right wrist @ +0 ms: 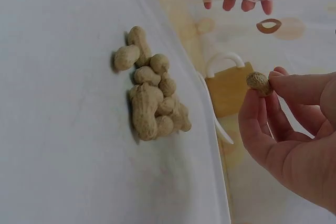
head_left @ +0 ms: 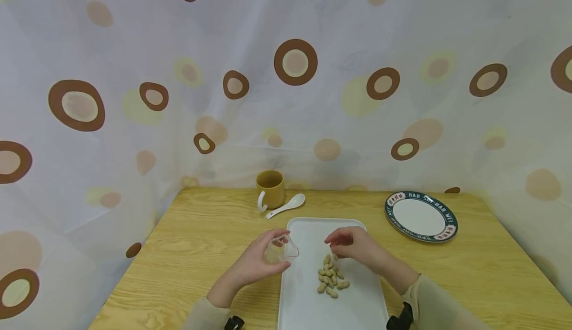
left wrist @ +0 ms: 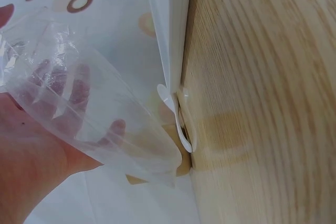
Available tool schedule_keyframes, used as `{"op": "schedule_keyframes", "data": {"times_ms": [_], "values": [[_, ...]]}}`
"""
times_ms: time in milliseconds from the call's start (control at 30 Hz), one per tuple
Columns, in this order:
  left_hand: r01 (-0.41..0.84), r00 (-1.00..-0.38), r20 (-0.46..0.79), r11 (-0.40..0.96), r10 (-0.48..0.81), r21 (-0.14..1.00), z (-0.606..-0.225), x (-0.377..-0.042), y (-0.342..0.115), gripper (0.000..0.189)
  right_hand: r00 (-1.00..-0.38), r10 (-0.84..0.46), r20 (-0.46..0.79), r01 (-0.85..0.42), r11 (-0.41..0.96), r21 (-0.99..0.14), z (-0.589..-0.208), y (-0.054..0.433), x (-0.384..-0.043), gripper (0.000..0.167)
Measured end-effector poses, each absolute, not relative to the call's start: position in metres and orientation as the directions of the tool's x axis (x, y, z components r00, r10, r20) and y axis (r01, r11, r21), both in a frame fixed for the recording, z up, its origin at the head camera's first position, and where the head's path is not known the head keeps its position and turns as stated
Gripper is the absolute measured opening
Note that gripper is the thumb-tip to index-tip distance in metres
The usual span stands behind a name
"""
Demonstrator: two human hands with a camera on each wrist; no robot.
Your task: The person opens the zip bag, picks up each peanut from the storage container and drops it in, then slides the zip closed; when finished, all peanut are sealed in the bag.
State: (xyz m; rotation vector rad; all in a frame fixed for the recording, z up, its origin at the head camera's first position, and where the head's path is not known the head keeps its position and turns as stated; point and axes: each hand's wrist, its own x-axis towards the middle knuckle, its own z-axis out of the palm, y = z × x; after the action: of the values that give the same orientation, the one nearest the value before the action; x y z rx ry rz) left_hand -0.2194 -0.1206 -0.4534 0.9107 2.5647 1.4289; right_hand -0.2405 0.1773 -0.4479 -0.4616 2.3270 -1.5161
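Note:
My left hand [head_left: 255, 263] holds a clear plastic bag [left wrist: 115, 114], its fingers and thumb curled round the bag's upper part. The bag's lower end hangs free, and no contents show in it. A single peanut in its shell [right wrist: 259, 83] is pinched between thumb and fingertips of my right hand [right wrist: 299, 119], raised above the tray. Beneath that hand, a small heap of unshelled peanuts [head_left: 330, 279] lies on the white rectangular tray [head_left: 308, 312]. The left hand is over the tray's left edge, apart from the right hand.
Behind the tray stand a mustard-yellow mug [head_left: 273, 191] with a white handle and a white spoon [head_left: 290, 204]. At the back right is a plate [head_left: 420, 217] with a dark patterned rim. All rest on a wooden table [head_left: 187, 250], with a dotted cloth [head_left: 250, 22] hanging behind.

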Motion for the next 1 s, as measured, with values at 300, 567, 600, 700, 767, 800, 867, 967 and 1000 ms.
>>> {"op": "schedule_keyframes", "data": {"times_ms": [300,567,600,700,767,800,867,967,1000], "values": [[0.464,-0.829,0.214,0.421,0.517,0.779,-0.455,-0.219,-0.12,0.063,-0.901,-0.418,-0.121,0.006,0.266,-0.964,-0.429,0.166,-0.242,0.028],[0.459,-0.828,0.206,0.42,0.521,0.783,-0.457,-0.22,-0.119,0.062,-0.903,-0.415,-0.109,0.016,0.222,-0.975,-0.425,0.149,-0.242,0.023],[0.452,-0.831,0.199,0.422,0.52,0.786,-0.457,-0.22,-0.119,0.061,-0.903,-0.415,-0.106,0.015,0.217,-0.976,-0.425,0.147,-0.243,0.023],[0.441,-0.835,0.186,0.429,0.517,0.788,-0.458,-0.219,-0.119,0.061,-0.904,-0.414,-0.103,0.015,0.211,-0.977,-0.423,0.14,-0.243,0.024],[0.439,-0.836,0.183,0.433,0.517,0.787,-0.458,-0.218,-0.119,0.061,-0.905,-0.412,-0.106,0.018,0.212,-0.977,-0.421,0.137,-0.243,0.024],[0.439,-0.837,0.182,0.436,0.515,0.785,-0.458,-0.218,-0.119,0.061,-0.905,-0.413,-0.104,0.016,0.21,-0.977,-0.421,0.136,-0.243,0.024],[0.44,-0.838,0.184,0.437,0.514,0.784,-0.458,-0.218,-0.119,0.062,-0.901,-0.423,-0.096,0.011,0.198,-0.98,-0.419,0.133,-0.244,0.025],[0.439,-0.842,0.185,0.444,0.507,0.781,-0.457,-0.218,-0.12,0.065,-0.897,-0.437,-0.073,-0.002,0.169,-0.986,-0.417,0.129,-0.245,0.027],[0.438,-0.844,0.184,0.448,0.504,0.779,-0.457,-0.218,-0.12,0.065,-0.895,-0.441,-0.065,-0.007,0.159,-0.987,-0.416,0.128,-0.245,0.028]]}}
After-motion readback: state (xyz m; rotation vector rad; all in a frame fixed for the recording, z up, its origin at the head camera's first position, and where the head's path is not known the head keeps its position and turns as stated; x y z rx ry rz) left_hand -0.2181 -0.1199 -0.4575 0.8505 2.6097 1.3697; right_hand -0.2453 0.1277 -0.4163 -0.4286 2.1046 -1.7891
